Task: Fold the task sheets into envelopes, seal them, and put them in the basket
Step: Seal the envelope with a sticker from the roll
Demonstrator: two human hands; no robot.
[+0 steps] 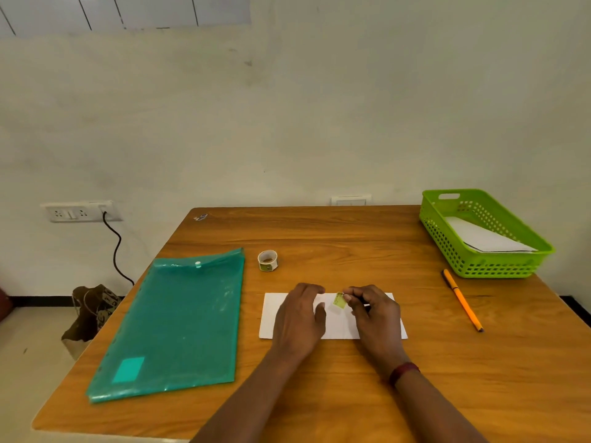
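A folded white sheet [339,326] lies flat on the wooden table in front of me. My left hand [299,316] rests on its left half with the fingers laid flat. My right hand [374,310] pinches a small yellow-green sticker [339,300] just above the sheet's upper middle. A roll of stickers [268,260] stands behind the sheet to the left. The green basket [447,243] sits at the far right corner with white folded paper [486,239] inside.
A teal plastic folder [172,324] covers the left side of the table. An orange pen [462,299] lies to the right of the sheet, in front of the basket. A brown bag [92,310] stands on the floor at the left, below a wall socket.
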